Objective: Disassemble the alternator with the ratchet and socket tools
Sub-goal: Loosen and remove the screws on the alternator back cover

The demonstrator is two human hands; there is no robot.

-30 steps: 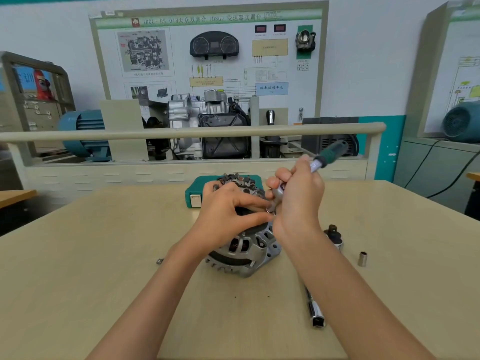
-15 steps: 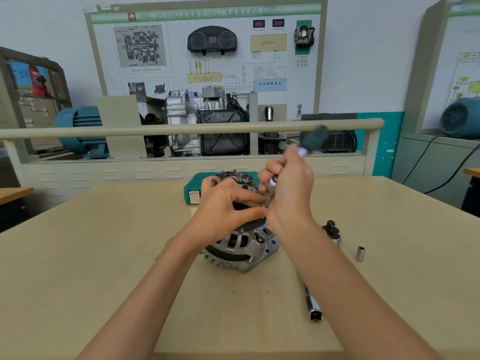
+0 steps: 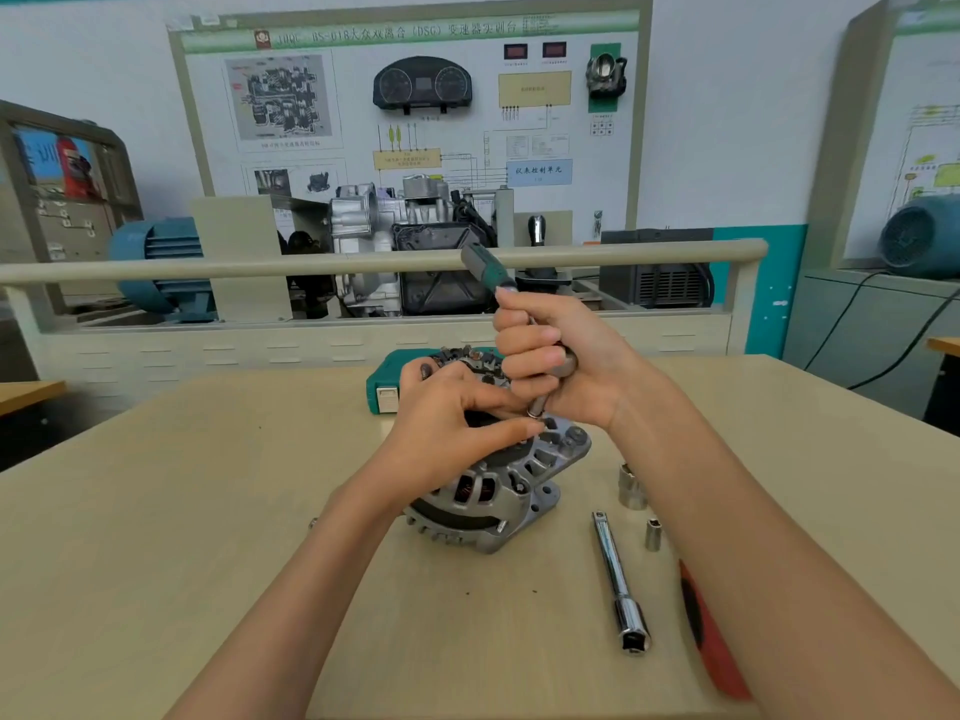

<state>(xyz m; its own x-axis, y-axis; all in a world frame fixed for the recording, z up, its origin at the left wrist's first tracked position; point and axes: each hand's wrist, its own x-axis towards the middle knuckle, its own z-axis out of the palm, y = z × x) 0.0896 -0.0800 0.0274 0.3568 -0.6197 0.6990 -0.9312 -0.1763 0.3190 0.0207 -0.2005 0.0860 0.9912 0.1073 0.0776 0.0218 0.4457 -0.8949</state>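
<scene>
Table (image 3: 156,511): a pale wooden worktop fills the foreground, facing a training board in a workshop classroom.
Alternator (image 3: 498,491): sits near the table's centre, tilted, its silver housing showing copper windings through the vents.
Tool case (image 3: 387,387): a green box lies just behind the alternator, at its 11 o'clock.
Right hand (image 3: 561,361): fingers curl tightly round the ratchet's shaft at the alternator's 1 o'clock.
Left hand (image 3: 452,423): rests on the alternator's top, thumb and forefinger pinching at the socket tip.
Ratchet (image 3: 488,270): held nearly upright, its green handle leaning toward 11 o'clock and its socket end touching the alternator's upper face.
Extension bar (image 3: 618,579): lies on the table at the alternator's 4 o'clock.
Large socket (image 3: 631,485): stands upright at the alternator's 3 o'clock.
Small socket (image 3: 653,534): stands just beside the extension bar, at the large socket's 5 o'clock.
</scene>
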